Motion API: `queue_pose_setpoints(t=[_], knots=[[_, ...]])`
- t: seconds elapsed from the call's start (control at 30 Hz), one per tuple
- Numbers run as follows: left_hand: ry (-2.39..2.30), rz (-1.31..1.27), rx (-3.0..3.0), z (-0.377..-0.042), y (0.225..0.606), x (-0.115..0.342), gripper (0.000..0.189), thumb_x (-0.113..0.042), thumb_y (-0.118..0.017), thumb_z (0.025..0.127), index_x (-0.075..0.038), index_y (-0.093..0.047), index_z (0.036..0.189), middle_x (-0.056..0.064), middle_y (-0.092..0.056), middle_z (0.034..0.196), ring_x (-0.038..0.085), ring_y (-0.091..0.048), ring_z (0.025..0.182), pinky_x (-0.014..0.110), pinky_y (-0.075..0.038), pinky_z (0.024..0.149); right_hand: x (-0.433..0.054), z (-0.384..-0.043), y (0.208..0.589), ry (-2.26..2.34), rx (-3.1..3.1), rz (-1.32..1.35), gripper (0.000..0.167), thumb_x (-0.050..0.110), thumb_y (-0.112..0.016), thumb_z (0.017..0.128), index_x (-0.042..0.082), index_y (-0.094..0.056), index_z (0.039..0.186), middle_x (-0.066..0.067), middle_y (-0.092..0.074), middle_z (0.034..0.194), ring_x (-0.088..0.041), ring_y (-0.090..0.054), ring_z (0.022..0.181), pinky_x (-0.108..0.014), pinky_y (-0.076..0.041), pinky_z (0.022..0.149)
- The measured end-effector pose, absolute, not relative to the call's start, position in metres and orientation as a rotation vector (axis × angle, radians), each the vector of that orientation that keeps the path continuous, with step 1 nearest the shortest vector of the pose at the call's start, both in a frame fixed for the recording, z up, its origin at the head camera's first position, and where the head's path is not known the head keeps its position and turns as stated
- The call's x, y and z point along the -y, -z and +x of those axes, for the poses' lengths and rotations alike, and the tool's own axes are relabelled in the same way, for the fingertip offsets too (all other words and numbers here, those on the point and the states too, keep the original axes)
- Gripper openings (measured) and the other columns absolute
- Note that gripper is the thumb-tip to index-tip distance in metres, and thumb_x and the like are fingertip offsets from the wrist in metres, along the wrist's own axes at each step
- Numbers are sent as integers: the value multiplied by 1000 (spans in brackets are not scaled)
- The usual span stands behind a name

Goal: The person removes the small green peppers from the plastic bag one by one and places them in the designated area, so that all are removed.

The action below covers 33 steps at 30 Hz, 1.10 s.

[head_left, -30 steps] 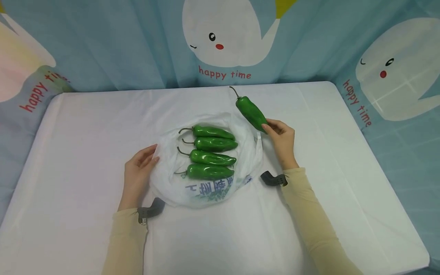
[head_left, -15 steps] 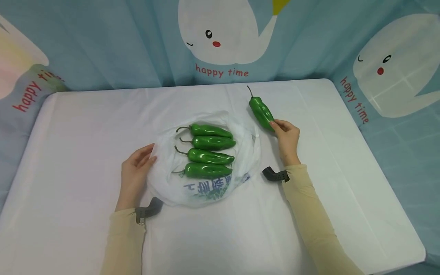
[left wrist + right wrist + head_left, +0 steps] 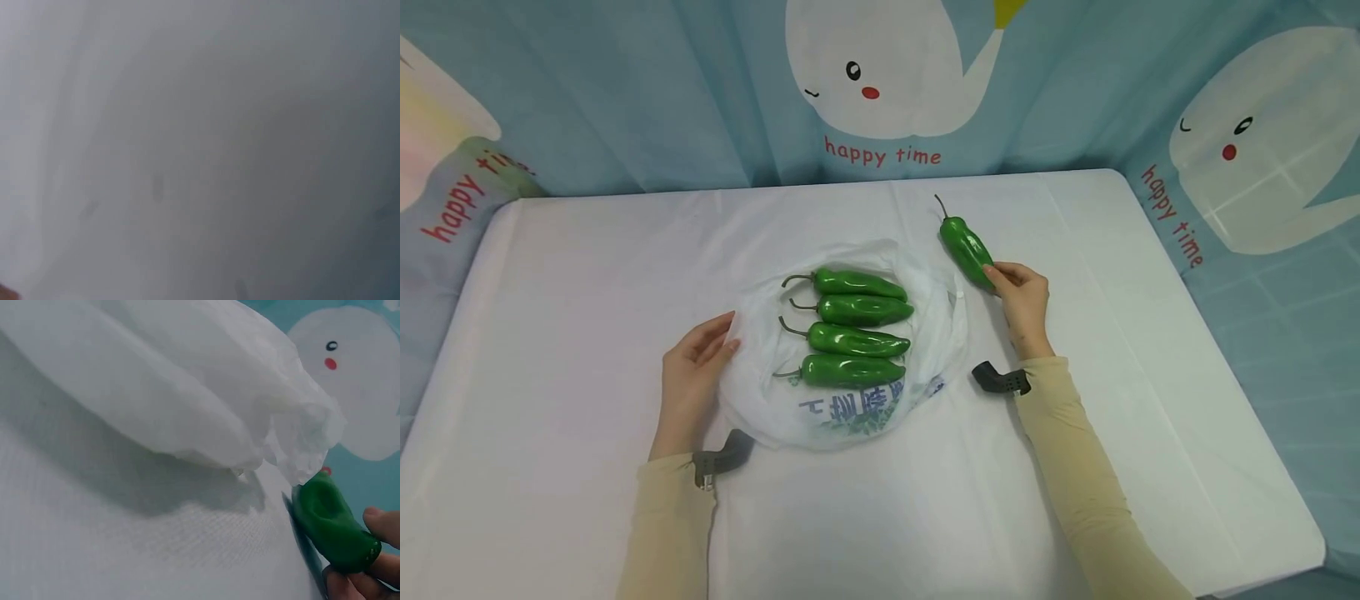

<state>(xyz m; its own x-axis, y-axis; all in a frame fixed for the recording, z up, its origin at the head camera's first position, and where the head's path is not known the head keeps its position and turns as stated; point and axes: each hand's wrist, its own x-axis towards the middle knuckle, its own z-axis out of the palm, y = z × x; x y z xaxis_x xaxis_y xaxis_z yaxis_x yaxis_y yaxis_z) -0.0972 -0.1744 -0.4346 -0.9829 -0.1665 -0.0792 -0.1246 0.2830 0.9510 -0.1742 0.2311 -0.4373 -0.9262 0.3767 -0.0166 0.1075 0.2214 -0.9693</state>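
Several green chili peppers [image 3: 865, 310] lie side by side on a white plastic bag [image 3: 850, 429] with blue print, stems pointing left. At the bag's left edge, my left hand [image 3: 692, 371] pinches the plastic between thumb and fingers. My right hand [image 3: 1024, 302] grips another green chili pepper [image 3: 964, 248] by its tip, to the right of the bag, with its stem pointing to the far side. The right wrist view shows this pepper [image 3: 328, 519] low over the cloth, next to the bag's bunched edge [image 3: 294, 434]. Blurred white plastic [image 3: 200, 150] fills the left wrist view.
A white cloth [image 3: 572, 317] covers the table. Behind and to the right hangs a blue curtain [image 3: 700, 92] with whale prints. Dark camera mounts [image 3: 1000, 379] are strapped to both wrists, close over the cloth.
My right hand has carried its chili pepper rightward, away from the bag, and then lowered slightly toward me. My left hand still holds the bag's edge.
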Motion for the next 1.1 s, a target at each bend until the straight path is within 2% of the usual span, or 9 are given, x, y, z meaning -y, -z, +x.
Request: queue_pose_setpoints(t=[0.23, 0.33, 0.57, 0.73, 0.93, 1.1], knots=[[1836, 290, 2495, -97, 434, 174, 40, -6, -62, 91, -4, -55, 131, 12, -53, 133, 24, -51, 122, 14, -43, 94, -239, -175, 431, -1719, 2442, -440, 40, 21, -70, 87, -4, -63, 117, -12, -64, 105, -9, -59, 87, -19, -52, 73], [1827, 295, 2506, -98, 434, 174, 40, -7, -62, 91, -4, -55, 131, 12, -53, 134, 24, -51, 122, 14, -44, 94, -249, -175, 426, -1686, 2589, -379, 45, 20, -71, 86, -3, -60, 122, -17, -64, 110, -8, -59, 89, -18, -49, 74], [1829, 305, 2504, -98, 434, 173, 40, -6, -61, 91, -4, -55, 131, 12, -53, 133, 24, -51, 122, 15, -44, 94, -268, -174, 421, -1651, 2783, -238, 49, 17, -70, 86, 0, -55, 130, -21, -60, 120, -12, -58, 99, -22, -44, 83], [1830, 314, 2498, -98, 434, 173, 40, -6, -61, 91, -4, -55, 131, 12, -53, 133, 23, -52, 121, 15, -44, 93, -274, -174, 420, -1671, 2771, -208, 47, 12, -71, 85, 1, -56, 129, -18, -60, 118, -11, -58, 98, -22, -45, 81], [1840, 306, 2478, -98, 435, 173, 39, -4, -62, 91, -3, -56, 129, 12, -55, 132, 22, -53, 121, 14, -44, 93, -275, -174, 422, -1730, 2703, -179, 44, 6, -73, 82, -5, -58, 123, -15, -64, 110, -7, -61, 90, -15, -48, 79], [1835, 303, 2483, -99, 435, 173, 39, -4, -62, 91, -2, -56, 129, 13, -55, 132, 22, -53, 121, 14, -44, 93, -270, -176, 426, -1780, 2600, -156, 41, 2, -74, 80, -8, -60, 118, -11, -67, 102, -5, -63, 87, -15, -51, 78]])
